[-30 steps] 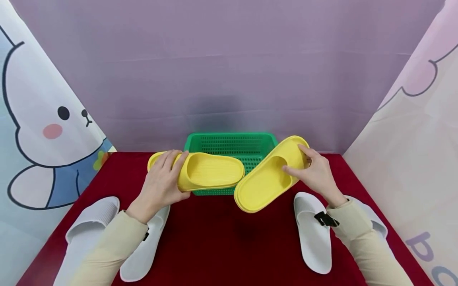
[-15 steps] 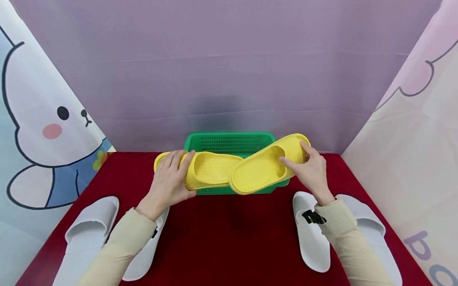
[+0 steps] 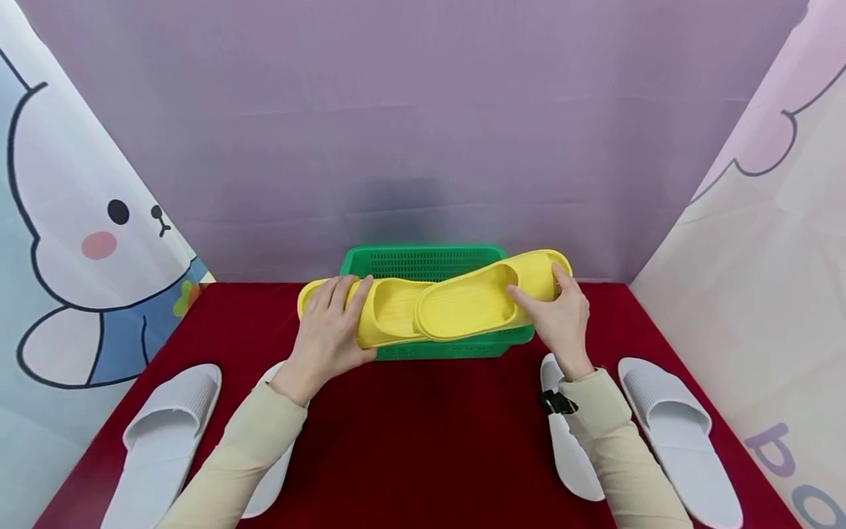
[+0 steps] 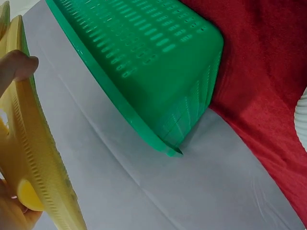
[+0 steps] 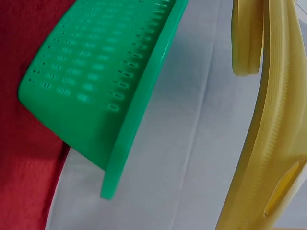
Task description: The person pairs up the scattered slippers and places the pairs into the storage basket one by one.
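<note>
In the head view my left hand (image 3: 330, 327) grips a yellow slipper (image 3: 395, 308) across its strap, toe to the left. On the other side my right hand (image 3: 560, 319) holds the matching yellow slipper (image 3: 463, 303) by its strap, thumb at the foot opening. The right slipper's heel overlaps the left one's heel, in front of it from this angle. Both are held up before a green plastic basket (image 3: 423, 258), whose middle they partly hide. The left wrist view shows a thumb (image 4: 21, 67) on the slipper's edge.
White slippers lie on the red cloth (image 3: 429, 441): an outer left one (image 3: 161, 433), an inner left one (image 3: 274, 477) partly under my forearm, an inner right one (image 3: 576, 459) and an outer right one (image 3: 684, 433). A purple curtain (image 3: 423, 132) hangs behind the basket.
My two hands have drawn closer together. The right slipper has swung from a steep slant to nearly level, and its heel now overlaps the left slipper's heel.
</note>
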`<action>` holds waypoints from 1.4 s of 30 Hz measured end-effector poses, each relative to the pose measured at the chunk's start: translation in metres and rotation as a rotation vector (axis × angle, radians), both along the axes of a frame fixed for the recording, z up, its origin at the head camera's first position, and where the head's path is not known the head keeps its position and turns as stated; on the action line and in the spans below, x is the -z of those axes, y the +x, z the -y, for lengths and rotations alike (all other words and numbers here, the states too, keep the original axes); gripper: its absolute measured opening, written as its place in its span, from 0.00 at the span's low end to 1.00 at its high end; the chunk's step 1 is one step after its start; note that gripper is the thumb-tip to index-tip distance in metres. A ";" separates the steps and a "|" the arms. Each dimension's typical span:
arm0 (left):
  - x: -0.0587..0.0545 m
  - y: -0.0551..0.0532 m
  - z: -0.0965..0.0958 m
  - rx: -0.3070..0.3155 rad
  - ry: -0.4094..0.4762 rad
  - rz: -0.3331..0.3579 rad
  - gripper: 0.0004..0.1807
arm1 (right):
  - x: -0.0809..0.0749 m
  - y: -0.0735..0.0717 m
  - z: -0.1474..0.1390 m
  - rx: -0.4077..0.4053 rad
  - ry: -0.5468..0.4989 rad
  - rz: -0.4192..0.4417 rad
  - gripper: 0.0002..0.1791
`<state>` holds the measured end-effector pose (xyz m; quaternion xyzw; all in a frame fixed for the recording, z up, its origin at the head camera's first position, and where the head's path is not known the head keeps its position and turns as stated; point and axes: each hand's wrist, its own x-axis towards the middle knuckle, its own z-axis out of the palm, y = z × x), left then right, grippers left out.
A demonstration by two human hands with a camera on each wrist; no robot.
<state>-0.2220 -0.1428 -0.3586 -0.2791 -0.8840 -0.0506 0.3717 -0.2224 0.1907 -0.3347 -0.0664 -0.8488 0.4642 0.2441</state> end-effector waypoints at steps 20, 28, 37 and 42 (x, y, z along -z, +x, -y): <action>0.006 -0.003 -0.017 0.024 -0.033 -0.034 0.55 | 0.010 0.009 0.027 0.024 -0.023 -0.025 0.54; 0.005 -0.007 -0.021 0.036 -0.047 -0.061 0.54 | 0.011 0.009 0.035 0.019 -0.002 -0.058 0.53; 0.008 -0.007 -0.025 0.073 -0.030 -0.071 0.54 | 0.015 0.013 0.046 0.001 -0.005 -0.040 0.54; 0.010 -0.006 -0.025 0.075 -0.035 -0.074 0.54 | 0.017 0.014 0.051 -0.020 -0.006 -0.012 0.54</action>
